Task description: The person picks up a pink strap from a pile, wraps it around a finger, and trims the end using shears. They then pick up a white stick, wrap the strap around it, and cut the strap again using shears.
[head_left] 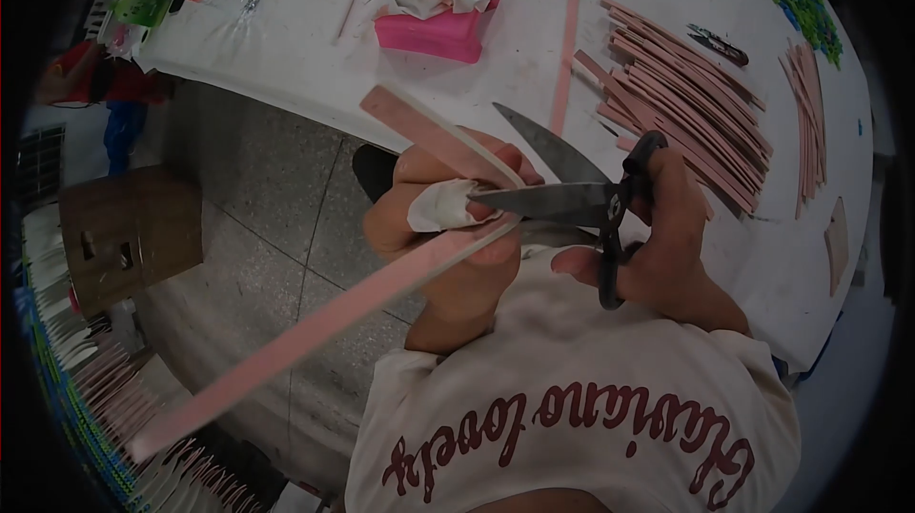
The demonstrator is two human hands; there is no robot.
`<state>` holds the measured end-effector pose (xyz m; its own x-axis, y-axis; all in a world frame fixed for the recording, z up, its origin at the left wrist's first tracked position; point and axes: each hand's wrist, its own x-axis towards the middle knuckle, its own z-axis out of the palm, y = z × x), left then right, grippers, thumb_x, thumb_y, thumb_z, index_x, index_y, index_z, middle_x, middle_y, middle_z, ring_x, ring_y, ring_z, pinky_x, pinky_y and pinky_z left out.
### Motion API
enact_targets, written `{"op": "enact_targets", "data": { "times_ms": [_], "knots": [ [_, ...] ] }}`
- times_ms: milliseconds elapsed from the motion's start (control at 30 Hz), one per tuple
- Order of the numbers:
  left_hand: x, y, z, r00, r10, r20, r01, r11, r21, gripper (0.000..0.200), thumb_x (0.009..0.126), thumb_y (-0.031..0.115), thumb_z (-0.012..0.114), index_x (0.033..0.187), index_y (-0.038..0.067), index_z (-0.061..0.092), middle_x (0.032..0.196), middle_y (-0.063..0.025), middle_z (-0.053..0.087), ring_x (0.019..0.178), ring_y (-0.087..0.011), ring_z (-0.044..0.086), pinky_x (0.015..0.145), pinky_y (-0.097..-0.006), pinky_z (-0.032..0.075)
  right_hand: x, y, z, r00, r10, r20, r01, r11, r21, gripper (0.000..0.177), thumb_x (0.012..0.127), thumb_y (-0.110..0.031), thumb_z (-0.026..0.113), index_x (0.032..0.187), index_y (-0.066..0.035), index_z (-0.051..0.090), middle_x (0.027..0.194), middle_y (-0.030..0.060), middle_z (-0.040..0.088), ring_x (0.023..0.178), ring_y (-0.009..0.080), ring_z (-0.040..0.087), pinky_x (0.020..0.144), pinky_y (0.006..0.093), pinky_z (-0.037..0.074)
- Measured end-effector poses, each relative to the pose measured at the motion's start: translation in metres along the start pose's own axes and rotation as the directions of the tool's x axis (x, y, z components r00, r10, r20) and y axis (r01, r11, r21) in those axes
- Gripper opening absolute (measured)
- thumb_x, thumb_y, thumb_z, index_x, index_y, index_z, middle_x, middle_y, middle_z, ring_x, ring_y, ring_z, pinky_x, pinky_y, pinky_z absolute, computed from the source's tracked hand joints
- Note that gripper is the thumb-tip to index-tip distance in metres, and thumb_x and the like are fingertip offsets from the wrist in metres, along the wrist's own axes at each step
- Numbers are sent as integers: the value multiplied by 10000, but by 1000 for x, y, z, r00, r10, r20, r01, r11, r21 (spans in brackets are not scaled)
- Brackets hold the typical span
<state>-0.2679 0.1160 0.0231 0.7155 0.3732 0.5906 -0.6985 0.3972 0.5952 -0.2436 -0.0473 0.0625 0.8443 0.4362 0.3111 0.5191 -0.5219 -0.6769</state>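
Note:
My left hand [448,213] is closed around a long pink strip [319,333] with a pale edge. The strip bends sharply at my fingers; a short end [429,131] points up and left, and the long end reaches to the lower left. A white wrap [444,205] covers part of one finger. In my right hand [672,241] are black-handled scissors [572,201], fingers and thumb through the loops. Their blades are apart, one tip lying across my left fingers at the strip's bend, the other raised above.
On the white table [295,65] lie a pile of pink strips [681,103], a smaller bundle [808,122], a single strip [569,46], a pink box [434,37] with white cloth, and small black snips [718,44]. A cardboard box [162,227] stands on the floor.

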Motion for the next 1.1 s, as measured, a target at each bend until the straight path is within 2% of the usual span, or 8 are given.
{"op": "enact_targets", "data": {
  "times_ms": [33, 167, 200, 233, 333, 433, 733, 1100],
  "knots": [
    [0, 0, 1, 1000, -3, 7, 3, 1000, 4, 410, 836, 372, 626, 1134, 96, 569, 1166, -90, 561, 1015, -169, 591, 835, -297, 556, 1, -2, 0, 999, -4, 40, 3, 999, 37, 745, 500, -513, 860, 848, 24, 479, 704, 64, 524, 531, 150, 573, 450, 244, 457],
    [-1, 2, 5, 998, 10, -67, 16, 924, 381, 447, 864, 477, 565, 1029, 64, 529, 994, -57, 549, 846, -121, 557, 745, -247, 495, -3, -2, 2, 994, 1, 107, -12, 995, 99, 751, 497, -496, 866, 866, 39, 489, 713, 74, 537, 558, 171, 594, 479, 260, 484],
    [0, 3, 4, 996, 20, -83, 21, 883, 469, 468, 871, 504, 550, 1003, 56, 519, 950, -49, 546, 803, -109, 549, 722, -235, 480, -5, -1, 4, 992, 24, 125, -45, 984, 171, 754, 495, -490, 867, 873, 45, 493, 716, 76, 542, 564, 180, 600, 488, 265, 490],
    [-1, 2, 3, 997, 18, -78, 21, 880, 474, 468, 871, 504, 550, 1003, 56, 519, 950, -49, 546, 803, -109, 549, 722, -235, 480, -7, -1, 6, 988, 46, 145, -80, 967, 242, 757, 494, -485, 868, 879, 51, 497, 719, 79, 546, 570, 188, 605, 496, 271, 497],
    [-11, -3, -11, 988, 45, -149, -26, 992, 123, 392, 803, 359, 666, 1012, 62, 518, 961, -23, 517, 846, -89, 510, 739, -206, 446, -3, -7, 0, 981, 9, 194, -45, 983, 179, 746, 494, -490, 867, 861, 44, 498, 720, 77, 551, 575, 188, 610, 495, 269, 495],
    [-19, -7, -21, 972, 37, -231, -95, 964, -247, 416, 735, 214, 783, 1022, 68, 518, 972, 2, 489, 888, -68, 471, 755, -177, 412, -3, -8, 1, 984, -14, 177, -10, 991, 136, 736, 494, -506, 862, 838, 34, 500, 716, 73, 556, 567, 180, 610, 487, 264, 491],
    [-19, -15, -19, 911, 54, -409, -177, 947, -269, 355, 759, 208, 755, 1028, 108, 547, 956, 19, 488, 876, -63, 470, 754, -180, 409, -1, -10, 4, 994, -77, 82, 68, 992, 106, 715, 513, -531, 843, 825, 19, 509, 688, 54, 561, 533, 149, 603, 456, 248, 476],
    [-11, -22, -2, 768, 81, -636, -317, 910, -267, 282, 790, 200, 717, 1038, 163, 587, 933, 41, 488, 860, -55, 468, 753, -184, 405, -1, -11, 4, 993, -57, 102, 48, 994, 95, 706, 533, -535, 831, 824, 22, 511, 676, 49, 562, 508, 141, 591, 437, 250, 463]
  ]
}}
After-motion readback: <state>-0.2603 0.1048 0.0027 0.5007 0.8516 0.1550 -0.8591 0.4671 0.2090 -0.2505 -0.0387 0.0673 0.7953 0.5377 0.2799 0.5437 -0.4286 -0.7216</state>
